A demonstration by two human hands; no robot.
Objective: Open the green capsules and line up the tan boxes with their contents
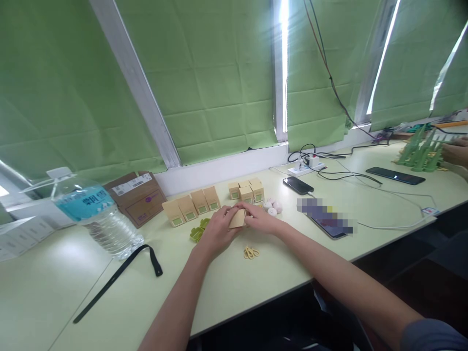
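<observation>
Both hands are on a small tan cardboard box (237,220) near the middle of the table. My left hand (219,225) wraps its left side, and my right hand (260,219) grips the right side with bent fingers. Several green leaf-shaped pieces (199,231) lie beside my left hand. In front of the box is a little group of yellow looped pieces (250,252). White and pale pink round pieces (272,206) sit just beyond my right hand. A row of tan boxes with raised flaps (190,207) stands behind to the left, and more closed-looking boxes (252,191) cluster behind.
On the left are a large water bottle (106,219), a black strap (120,270) and a brown carton (141,202). Phones (298,185), cables and a power strip (307,166) lie to the right. Another person's hand (457,151) is by green spiky pieces (420,152).
</observation>
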